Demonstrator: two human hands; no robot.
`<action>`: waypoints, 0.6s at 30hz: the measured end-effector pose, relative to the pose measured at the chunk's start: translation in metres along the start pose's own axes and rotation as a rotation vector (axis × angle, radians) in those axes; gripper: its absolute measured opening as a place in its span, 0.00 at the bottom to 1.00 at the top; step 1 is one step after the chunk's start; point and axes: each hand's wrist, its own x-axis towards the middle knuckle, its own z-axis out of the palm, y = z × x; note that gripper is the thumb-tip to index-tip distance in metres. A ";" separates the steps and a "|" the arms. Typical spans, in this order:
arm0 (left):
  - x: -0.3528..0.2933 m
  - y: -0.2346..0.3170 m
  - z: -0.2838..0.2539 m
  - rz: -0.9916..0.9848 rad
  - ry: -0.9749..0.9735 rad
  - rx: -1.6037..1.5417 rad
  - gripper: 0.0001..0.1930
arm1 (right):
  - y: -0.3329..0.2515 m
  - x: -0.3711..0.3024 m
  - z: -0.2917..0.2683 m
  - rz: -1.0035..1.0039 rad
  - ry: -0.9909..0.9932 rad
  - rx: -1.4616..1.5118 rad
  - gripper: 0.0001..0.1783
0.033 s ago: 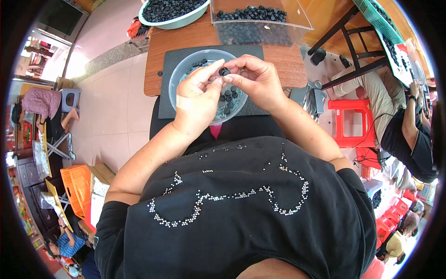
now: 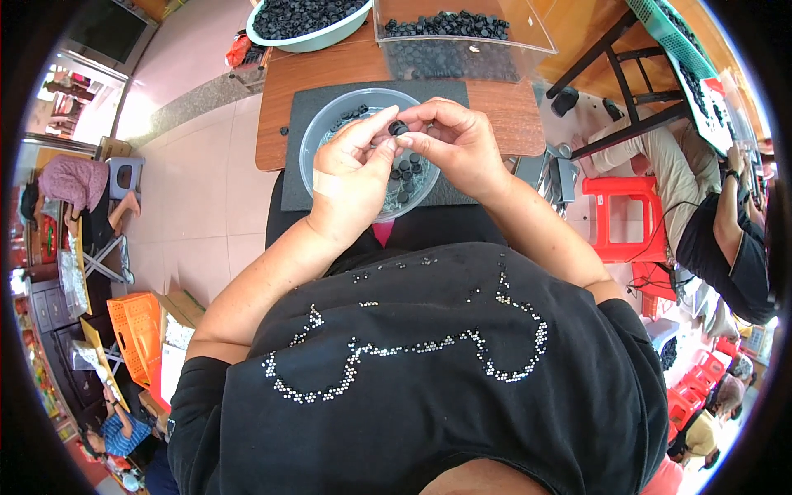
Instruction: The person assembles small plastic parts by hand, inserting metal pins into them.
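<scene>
With left hand and right hand nearly meeting, pinching a small black cap between the fingertips of both. Holding it above a clear round tub on a dark mat. Facing a pale green basin at far left and a clear bin at far right.

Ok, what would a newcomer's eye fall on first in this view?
Probably the left hand and right hand at upper centre, holding a small black part above the clear round bowl. Next, perhaps the black shirt with its shiny studs, filling the lower middle. The bright red stool at right also stands out.
</scene>
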 end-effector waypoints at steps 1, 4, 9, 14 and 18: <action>-0.001 0.001 -0.001 0.035 -0.029 0.046 0.18 | 0.000 0.000 0.000 -0.016 0.000 0.003 0.12; -0.001 0.001 -0.004 0.138 -0.045 0.125 0.18 | 0.004 0.000 0.001 -0.013 -0.023 0.093 0.12; -0.001 0.007 -0.003 0.178 -0.041 0.100 0.18 | -0.006 -0.002 0.003 0.008 -0.053 0.207 0.12; -0.001 0.011 -0.005 0.256 -0.048 0.191 0.17 | -0.014 -0.002 0.004 0.005 -0.069 0.211 0.11; 0.001 0.010 -0.005 0.387 0.031 0.333 0.16 | -0.010 -0.002 0.002 -0.026 -0.098 0.241 0.10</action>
